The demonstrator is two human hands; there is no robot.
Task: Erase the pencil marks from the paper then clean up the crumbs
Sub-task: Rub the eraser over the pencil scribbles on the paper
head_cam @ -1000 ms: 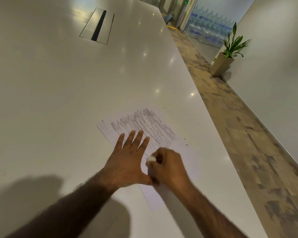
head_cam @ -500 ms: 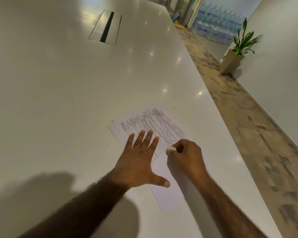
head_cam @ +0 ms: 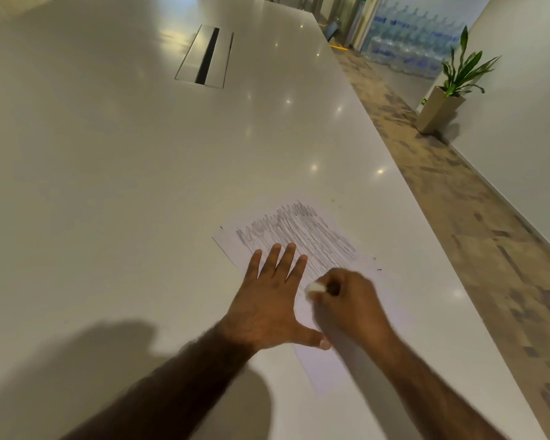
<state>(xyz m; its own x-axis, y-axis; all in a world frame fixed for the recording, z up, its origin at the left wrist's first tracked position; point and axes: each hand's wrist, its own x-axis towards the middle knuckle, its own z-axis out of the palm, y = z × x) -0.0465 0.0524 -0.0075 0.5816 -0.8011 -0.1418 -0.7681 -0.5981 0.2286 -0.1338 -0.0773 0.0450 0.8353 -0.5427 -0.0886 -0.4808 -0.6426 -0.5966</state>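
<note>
A white sheet of paper (head_cam: 367, 315) lies on the pale table (head_cam: 108, 185), its far half covered with grey pencil scribble (head_cam: 305, 231). My left hand (head_cam: 270, 304) lies flat on the sheet's left side with fingers spread, pressing it down. My right hand (head_cam: 350, 303) pinches a small white eraser (head_cam: 315, 287) and holds it against the paper just right of my left fingers, at the near edge of the scribble. A few dark crumbs (head_cam: 377, 265) lie by the sheet's right edge.
A recessed cable hatch (head_cam: 205, 57) sits in the table far ahead. The table's right edge (head_cam: 426, 217) drops to a patterned floor. A potted plant (head_cam: 448, 93) and stacked water bottles (head_cam: 407, 42) stand by the wall beyond.
My right hand with the eraser moved away from me along the paper, then came back toward my left hand. My left hand kept pressing the sheet. The camera shifted slightly.
</note>
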